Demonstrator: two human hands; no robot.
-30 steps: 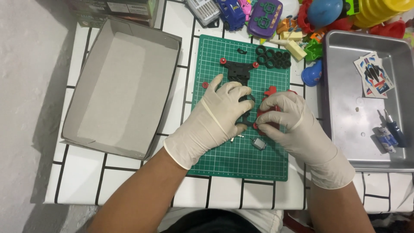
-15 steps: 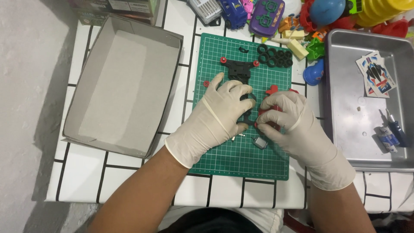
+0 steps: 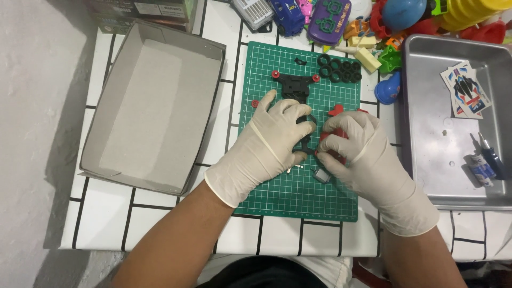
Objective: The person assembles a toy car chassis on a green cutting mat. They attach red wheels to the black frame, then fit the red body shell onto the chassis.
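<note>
Mid-assembly: left hand (image 3: 269,140) fingers clamped on black chassis (image 3: 304,133); right hand (image 3: 358,152) fingers pinch red part (image 3: 326,144) against it. Next likely: align, press home over green mat (image 3: 277,200).

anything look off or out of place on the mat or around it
Nothing stands out. Both gloved hands, left hand and right hand, work a small black and red piece over the green cutting mat. The black tyres sit grouped, and the cardboard box lid lies flat.

Bare green cutting mat (image 3: 298,197) lies open below the hands; 1 cluster of black rubber tyres (image 3: 339,68) crowds its top.
</note>
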